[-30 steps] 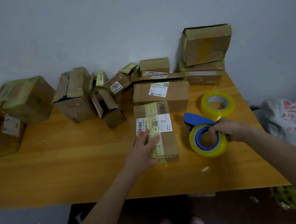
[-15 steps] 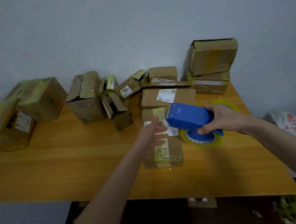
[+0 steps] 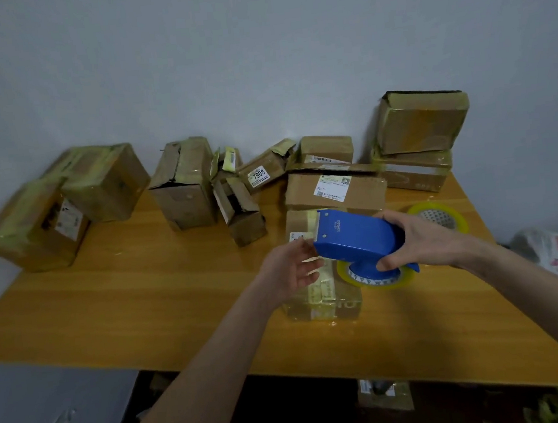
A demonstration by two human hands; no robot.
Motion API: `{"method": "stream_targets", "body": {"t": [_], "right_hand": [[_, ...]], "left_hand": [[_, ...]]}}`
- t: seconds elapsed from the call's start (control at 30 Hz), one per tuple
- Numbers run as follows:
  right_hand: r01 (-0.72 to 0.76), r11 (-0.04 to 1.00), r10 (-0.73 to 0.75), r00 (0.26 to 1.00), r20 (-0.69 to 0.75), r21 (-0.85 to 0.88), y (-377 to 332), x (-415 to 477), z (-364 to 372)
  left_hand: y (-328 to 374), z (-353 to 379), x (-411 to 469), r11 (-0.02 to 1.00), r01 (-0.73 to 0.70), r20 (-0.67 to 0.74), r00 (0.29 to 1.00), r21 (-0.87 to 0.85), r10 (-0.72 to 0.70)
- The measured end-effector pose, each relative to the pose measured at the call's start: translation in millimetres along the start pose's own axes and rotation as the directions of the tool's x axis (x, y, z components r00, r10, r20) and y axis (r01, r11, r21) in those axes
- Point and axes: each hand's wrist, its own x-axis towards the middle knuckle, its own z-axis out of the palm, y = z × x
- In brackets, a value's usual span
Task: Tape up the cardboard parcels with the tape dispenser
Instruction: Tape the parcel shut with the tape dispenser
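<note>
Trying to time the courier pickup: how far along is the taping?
Done: the left boxes and right stack look taped over. In hand: the right hand grips the tape dispenser above the front parcel, left hand beside its nose. Left: the torn middle boxes gape.

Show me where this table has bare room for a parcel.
Bare: front left of the table, between the taped boxes and the near edge; a smaller patch front right of the parcel. Crowded: the back row, the spare tape roll corner.

Tape dispenser (image 3: 359,237) above front parcel (image 3: 324,296); spare roll (image 3: 438,217) right.
</note>
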Motion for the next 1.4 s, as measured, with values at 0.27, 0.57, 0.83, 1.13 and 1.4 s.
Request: {"method": "stream_targets", "body": {"t": [0.27, 0.57, 0.83, 1.13, 1.4], "right_hand": [[0.084, 0.940, -0.082, 0.996, 0.018, -0.332, -5.9, 5.0, 0.2], [0.142, 0.907, -0.116, 0.989, 0.087, -0.397, -5.7, -0.8, 7.1], [0.047, 0.937, -0.006, 0.993, 0.119, -0.347, 33.9, -26.1, -9.3], [-0.020, 0.933, 0.057, 0.994, 0.094, -0.361, 55.0, -33.9, -4.5], [-0.040, 0.942, 0.084, 0.989, 0.119, -0.335, 64.8, -36.9, -1.2]], "left_hand": [[-1.0, -0.6, 3.0, 0.947, -0.028, -0.147, 0.986, 0.321, 0.079], [-4.3, -22.4, 1.2, 0.905, -0.081, -0.179, 0.969, 0.418, 0.169], [-15.1, -80.6, -9.7, 0.903, -0.018, -0.299, 0.941, 0.430, 0.161], [-38.0, -70.5, -2.1, 0.894, 0.009, -0.331, 0.930, 0.449, 0.157], [-44.9, -79.5, 0.6, 0.885, 0.021, -0.371, 0.912, 0.465, 0.173]]}}
